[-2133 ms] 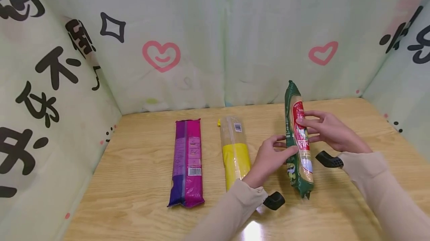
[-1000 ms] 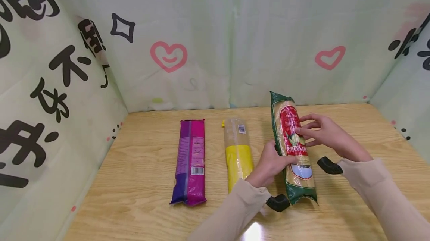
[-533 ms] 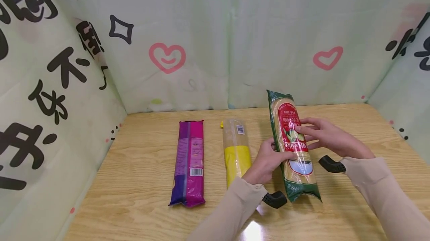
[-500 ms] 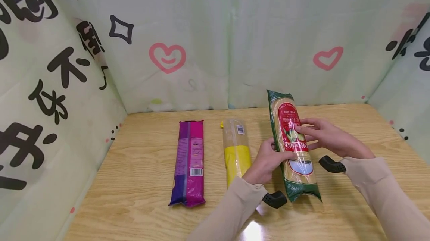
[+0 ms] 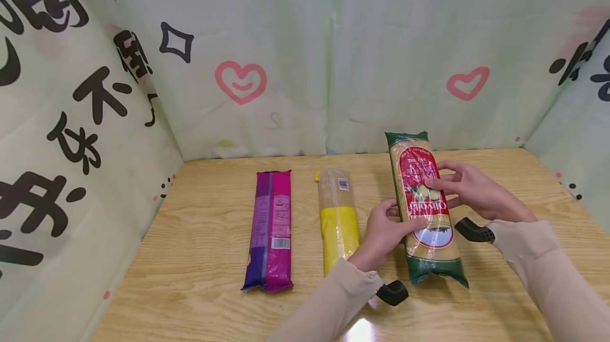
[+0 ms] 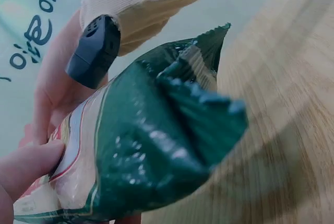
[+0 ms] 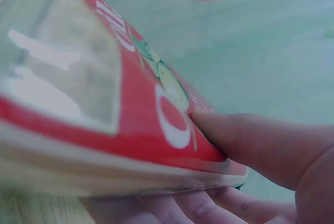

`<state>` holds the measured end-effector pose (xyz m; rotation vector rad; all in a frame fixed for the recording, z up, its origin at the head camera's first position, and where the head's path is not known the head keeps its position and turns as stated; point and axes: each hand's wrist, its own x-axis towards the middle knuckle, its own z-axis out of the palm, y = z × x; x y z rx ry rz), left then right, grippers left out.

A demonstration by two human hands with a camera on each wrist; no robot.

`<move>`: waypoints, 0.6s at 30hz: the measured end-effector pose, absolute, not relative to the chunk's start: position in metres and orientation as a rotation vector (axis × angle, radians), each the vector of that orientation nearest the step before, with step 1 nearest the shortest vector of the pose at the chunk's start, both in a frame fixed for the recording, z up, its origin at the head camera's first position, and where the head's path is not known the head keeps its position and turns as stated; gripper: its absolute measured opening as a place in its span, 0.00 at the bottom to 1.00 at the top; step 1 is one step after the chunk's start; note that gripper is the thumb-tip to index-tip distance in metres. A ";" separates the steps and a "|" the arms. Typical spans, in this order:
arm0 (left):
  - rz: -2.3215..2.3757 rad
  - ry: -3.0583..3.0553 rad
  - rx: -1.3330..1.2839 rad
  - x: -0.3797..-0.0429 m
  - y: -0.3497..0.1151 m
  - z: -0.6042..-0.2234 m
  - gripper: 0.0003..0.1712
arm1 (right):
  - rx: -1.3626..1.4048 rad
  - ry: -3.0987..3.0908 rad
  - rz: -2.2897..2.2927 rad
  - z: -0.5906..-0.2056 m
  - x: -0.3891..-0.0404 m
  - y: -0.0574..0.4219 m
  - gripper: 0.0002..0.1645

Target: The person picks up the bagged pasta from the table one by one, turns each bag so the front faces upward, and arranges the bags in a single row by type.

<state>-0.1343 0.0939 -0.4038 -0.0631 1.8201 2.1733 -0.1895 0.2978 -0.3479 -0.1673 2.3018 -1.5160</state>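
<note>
A long packet of what look like dried noodles (image 5: 421, 209), green at its ends with a red label that reads upside down, is held between both hands in the head view. My left hand (image 5: 388, 228) grips its left side, thumb across the front, and my right hand (image 5: 476, 191) grips its right side higher up. In the left wrist view the packet's crimped green end (image 6: 156, 145) fills the middle, above the wood. The right wrist view shows my right thumb (image 7: 250, 135) on the red label, with fingers under the packet.
A purple and pink packet (image 5: 269, 231) lies on the wooden table (image 5: 200, 257) at the left. Between it and my left hand lies a clear and yellow packet (image 5: 337, 215), its lower end partly behind my sleeve. Printed curtains (image 5: 295, 56) enclose the back and sides.
Both hands have turned the noodle packet from its narrow side so the red label faces me. Over the last half second it has shifted slightly right. The other packets stay put.
</note>
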 end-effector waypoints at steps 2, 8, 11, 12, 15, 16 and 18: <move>2.169 1.836 -0.090 -0.135 0.093 -0.403 0.20 | -0.163 2.309 -1.509 -0.348 -0.191 0.298 0.40; 2.162 1.852 -0.131 -0.137 0.096 -0.402 0.24 | -0.134 2.349 -1.472 -0.347 -0.192 0.297 0.42; 2.176 1.837 -0.147 -0.138 0.096 -0.403 0.25 | -0.140 2.363 -1.451 -0.346 -0.192 0.297 0.41; 2.180 1.833 -0.151 -0.138 0.096 -0.404 0.25 | -0.145 2.369 -1.440 -0.346 -0.192 0.296 0.42; 2.187 1.823 -0.154 -0.139 0.095 -0.405 0.25 | -0.146 2.383 -1.420 -0.347 -0.192 0.297 0.43; 2.188 1.821 -0.154 -0.139 0.094 -0.405 0.25 | -0.143 2.382 -1.419 -0.348 -0.192 0.297 0.43; 2.188 1.821 -0.142 -0.139 0.093 -0.406 0.25 | -0.144 2.379 -1.419 -0.349 -0.192 0.298 0.43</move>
